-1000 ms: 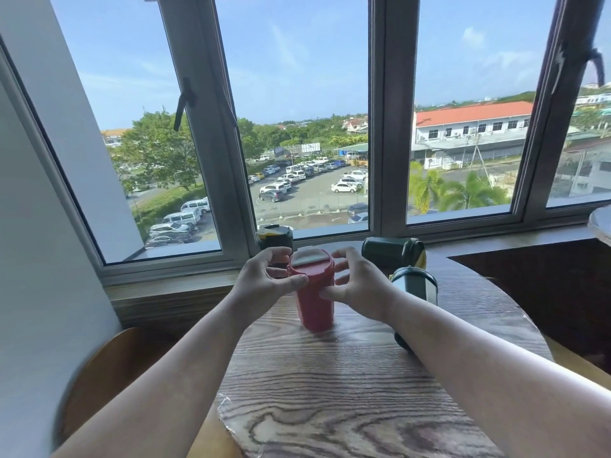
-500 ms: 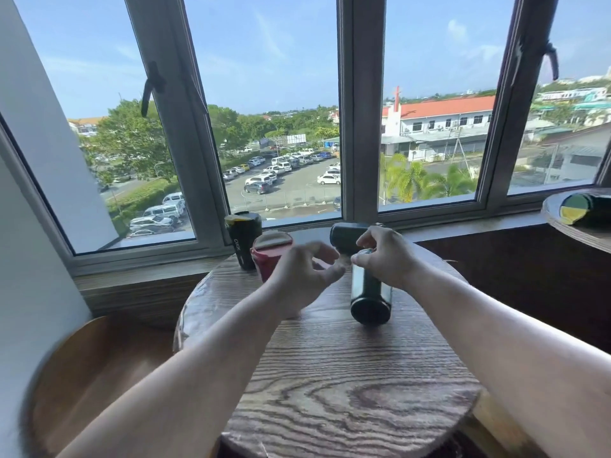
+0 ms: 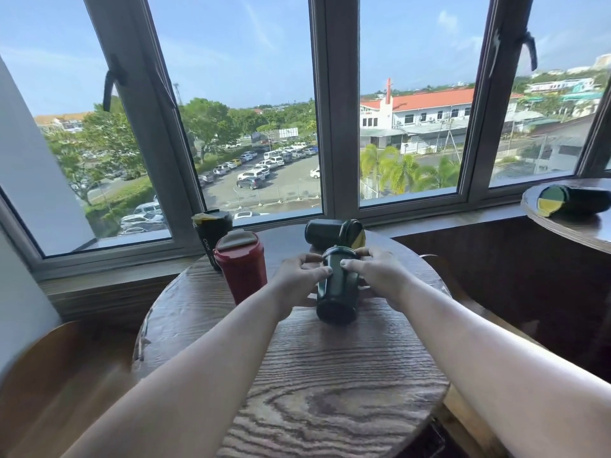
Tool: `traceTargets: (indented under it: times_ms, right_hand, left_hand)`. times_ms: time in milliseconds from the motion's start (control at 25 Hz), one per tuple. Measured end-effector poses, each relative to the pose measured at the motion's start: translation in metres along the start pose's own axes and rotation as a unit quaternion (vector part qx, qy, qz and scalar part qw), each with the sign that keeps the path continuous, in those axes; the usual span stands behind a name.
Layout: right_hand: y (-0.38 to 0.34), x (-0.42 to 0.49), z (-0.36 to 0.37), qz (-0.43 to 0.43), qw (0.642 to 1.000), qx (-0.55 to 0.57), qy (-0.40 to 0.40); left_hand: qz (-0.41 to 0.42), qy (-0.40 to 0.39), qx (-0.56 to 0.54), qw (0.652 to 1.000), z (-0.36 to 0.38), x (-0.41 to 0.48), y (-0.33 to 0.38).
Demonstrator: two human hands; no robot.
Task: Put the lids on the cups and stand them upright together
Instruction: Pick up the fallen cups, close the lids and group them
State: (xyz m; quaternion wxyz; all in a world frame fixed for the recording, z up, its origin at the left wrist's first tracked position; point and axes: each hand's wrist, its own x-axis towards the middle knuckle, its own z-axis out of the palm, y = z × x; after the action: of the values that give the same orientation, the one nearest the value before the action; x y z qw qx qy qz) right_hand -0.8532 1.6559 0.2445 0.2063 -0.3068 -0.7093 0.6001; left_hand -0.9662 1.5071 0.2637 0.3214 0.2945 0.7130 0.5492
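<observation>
A dark green cup lies on its side on the round wooden table, its base toward me. My left hand and my right hand grip it from either side near its lidded far end. The red cup stands upright with its lid on, left of my hands. A black cup with a yellow-marked lid stands upright behind it. Another dark green cup lies on its side at the table's far edge.
The window sill and frames run close behind the table. A second round table at the right carries a lying dark cup with a yellow and green end. A wooden chair back sits at the lower left.
Both hands let go of the red cup, which stays upright, and moved right onto the lying dark green cup. The view has shifted right, bringing the second table into sight.
</observation>
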Motion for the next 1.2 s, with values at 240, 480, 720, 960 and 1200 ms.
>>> traceTargets:
  times_ms: [240, 480, 720, 960, 1200]
  right_hand:
    - [-0.011, 0.001, 0.0, -0.114, 0.992, 0.049, 0.007]
    - [-0.019, 0.003, 0.003, -0.241, 0.97, -0.029, 0.025]
    - [-0.014, 0.007, 0.016, -0.294, 0.948, -0.109, 0.044]
    - [-0.014, 0.007, 0.015, -0.312, 0.945, -0.102, 0.014]
    - [-0.011, 0.011, 0.023, -0.322, 0.942, -0.092, 0.018]
  left_hand:
    - [0.067, 0.013, -0.052, 0.996, -0.008, -0.004, 0.01]
    - [0.205, 0.125, 0.058, 0.969, -0.01, -0.013, 0.006]
    - [0.233, 0.185, 0.167, 0.94, -0.012, -0.024, 0.01]
    - [0.277, 0.202, 0.325, 0.881, -0.022, -0.031, 0.023]
    - [0.298, 0.179, 0.416, 0.84, -0.033, -0.032, 0.037]
